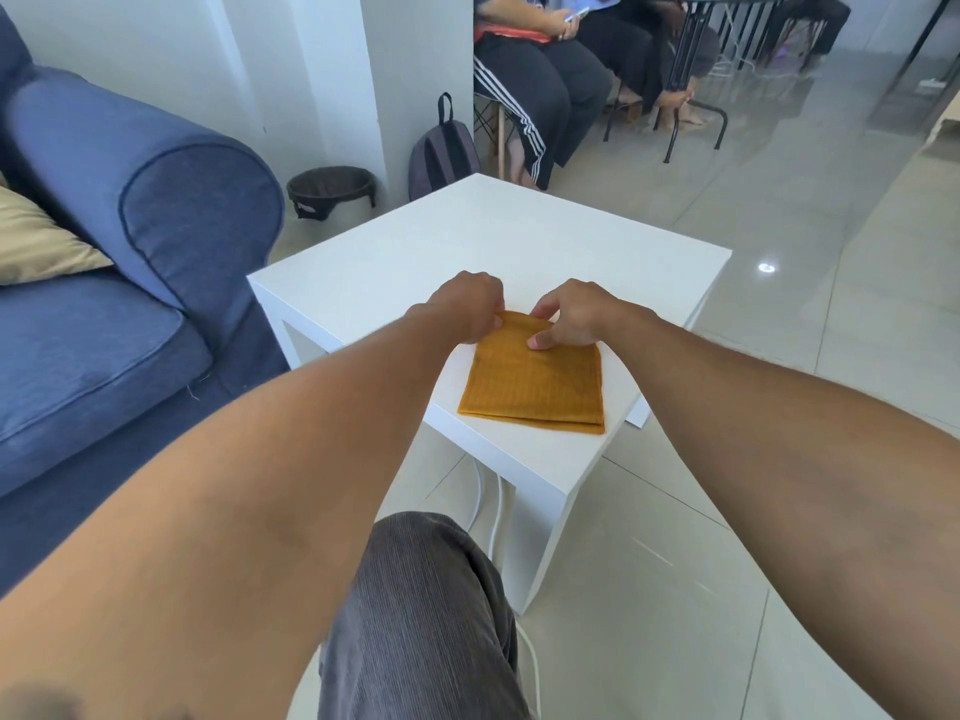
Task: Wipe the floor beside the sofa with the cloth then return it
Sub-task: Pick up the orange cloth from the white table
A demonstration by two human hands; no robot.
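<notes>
Cloth (535, 381), mustard-orange and folded into a neat square, lies flat on a small white counter (441, 236), near the counter's front corner closest to the viewer. Both of the person's hands meet at the cloth's far edge. The left hand (465, 304) is curled at the far left corner, its fingers closed and pinching that corner of the fabric. The right hand (574, 314) rests on the far right part of the cloth, fingers bent and the thumb pressing down on the top layer, gripping the edge. The rest of the cloth stretches from the hands back toward the viewer, uncovered, with its layered fold showing along the near edge. Two bare forearms reach in from the bottom of the view, and a knee in grey corduroy trousers (426, 615) sits between them. White cables (493, 511) trail on the floor under the counter. A blue sofa (130, 241) with a beige cushion (41, 241) stands just left of the counter. Glossy pale floor tiles (779, 356) spread to the right. Farther back, a dark bin (331, 189) and a grey backpack (441, 158) sit against a white pillar, and seated people (545, 80) are partly visible beyond it.
</notes>
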